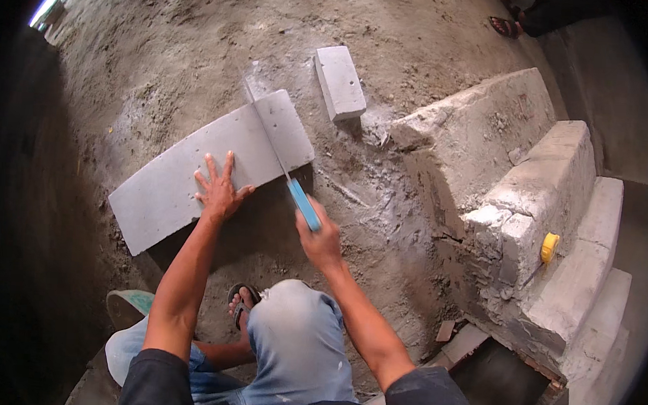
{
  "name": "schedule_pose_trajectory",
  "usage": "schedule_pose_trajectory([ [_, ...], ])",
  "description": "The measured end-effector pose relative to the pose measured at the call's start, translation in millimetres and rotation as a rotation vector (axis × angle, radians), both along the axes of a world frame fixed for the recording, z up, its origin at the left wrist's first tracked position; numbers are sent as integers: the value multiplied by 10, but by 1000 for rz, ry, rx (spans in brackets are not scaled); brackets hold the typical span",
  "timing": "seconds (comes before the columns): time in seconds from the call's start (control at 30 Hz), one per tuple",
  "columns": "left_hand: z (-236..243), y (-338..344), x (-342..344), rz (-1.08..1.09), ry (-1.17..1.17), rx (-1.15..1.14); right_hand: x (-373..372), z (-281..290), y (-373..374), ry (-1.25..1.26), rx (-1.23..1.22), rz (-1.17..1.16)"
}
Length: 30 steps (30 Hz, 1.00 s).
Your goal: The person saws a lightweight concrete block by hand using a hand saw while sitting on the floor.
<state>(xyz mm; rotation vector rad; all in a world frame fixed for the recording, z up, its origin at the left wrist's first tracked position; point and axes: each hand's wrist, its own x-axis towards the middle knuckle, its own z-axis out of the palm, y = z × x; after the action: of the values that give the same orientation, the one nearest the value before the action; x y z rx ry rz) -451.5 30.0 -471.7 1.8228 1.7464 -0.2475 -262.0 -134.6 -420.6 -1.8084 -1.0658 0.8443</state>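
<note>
A long pale grey lightweight concrete block point(169, 182) lies slantwise on the dirt floor in front of me. Flat on its top, fingers spread, rests my left hand point(221, 190). My right hand point(320, 239) is wrapped round the blue handle of a hand saw point(271, 141). The saw's thin blade crosses the block near its right end, and its tip sticks out past the far edge. Whether the teeth have cut into the block, I cannot tell. The palm side of my right hand is hidden.
A small cut block point(340, 83) stands beyond the long one. To the right rise stepped, rough block stairs point(540, 179), with a yellow tape measure point(550, 247) on them. A person's sandalled foot point(507, 26) shows at the top right. A bucket-like container point(126, 308) sits by my left leg.
</note>
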Motion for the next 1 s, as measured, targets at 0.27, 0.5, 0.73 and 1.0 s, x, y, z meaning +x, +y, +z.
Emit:
schedule_pose_trajectory([
  [0.27,-4,74,-96,23,30,-44,-13,-136,-774,-163,158,2],
  [0.5,68,80,-60,27,15,-58,9,-248,-575,-169,105,20],
  [0.73,37,87,39,35,33,-67,53,-90,-5,-111,-22,31],
  [1.0,60,75,-21,33,50,-63,33,-189,-733,-163,60,42],
])
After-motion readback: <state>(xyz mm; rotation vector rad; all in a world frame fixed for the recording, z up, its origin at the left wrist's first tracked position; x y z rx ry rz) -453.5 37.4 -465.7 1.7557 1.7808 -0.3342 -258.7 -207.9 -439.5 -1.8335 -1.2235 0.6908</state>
